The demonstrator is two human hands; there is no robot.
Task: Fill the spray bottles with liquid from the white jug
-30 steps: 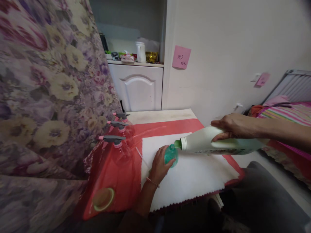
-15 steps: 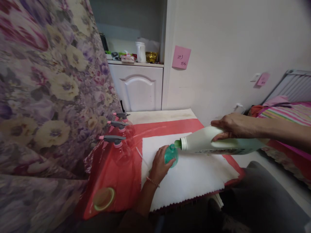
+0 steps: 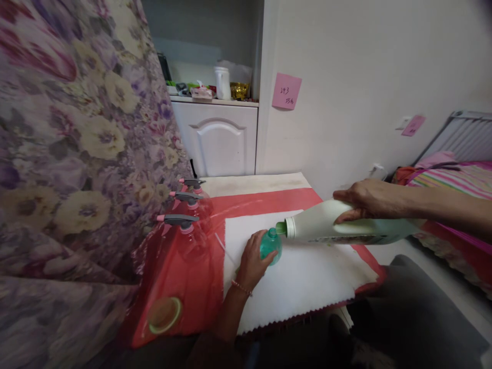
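Note:
My left hand (image 3: 254, 260), with a beaded bracelet on its wrist, is wrapped round a small teal bottle (image 3: 271, 248) with an uncapped neck. The bottle is over the white cloth (image 3: 303, 289). From the right, my right hand (image 3: 363, 201) grips a large pale green jug (image 3: 319, 225), tipped nearly level. Its green-lined spout (image 3: 282, 228) is right beside the small bottle's neck; whether liquid runs between them I cannot tell. Further left stand three clear spray bottles (image 3: 191, 241) with grey and pink trigger heads.
A round lid-like ring (image 3: 165, 314) lies on the red table cover (image 3: 194, 302) at the near left. A floral curtain (image 3: 84, 143) hangs along the left. Behind are a white cabinet (image 3: 221, 138) and the wall; a bed (image 3: 453, 179) is at right.

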